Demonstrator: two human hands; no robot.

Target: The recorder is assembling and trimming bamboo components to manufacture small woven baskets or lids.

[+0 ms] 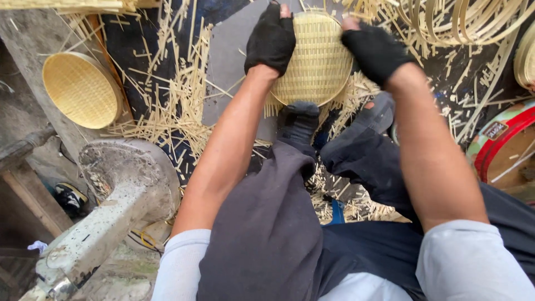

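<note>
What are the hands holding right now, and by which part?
Both hold the round woven bamboo mat by its edge: left hand at the upper left rim, right hand at the upper right rim.

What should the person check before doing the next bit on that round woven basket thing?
1. Left hand grips the woven disc: ok, it lies over the left edge.
2. Right hand grips it too: ok, on the right edge.
3. Foot steadies the lower edge: cannot tell, it sits right below.
4. Gloves on both hands: ok.
5. Loose ends trimmed: not ok, strips stick out below.
6. Floor tidy: not ok, bamboo scraps everywhere.
</note>
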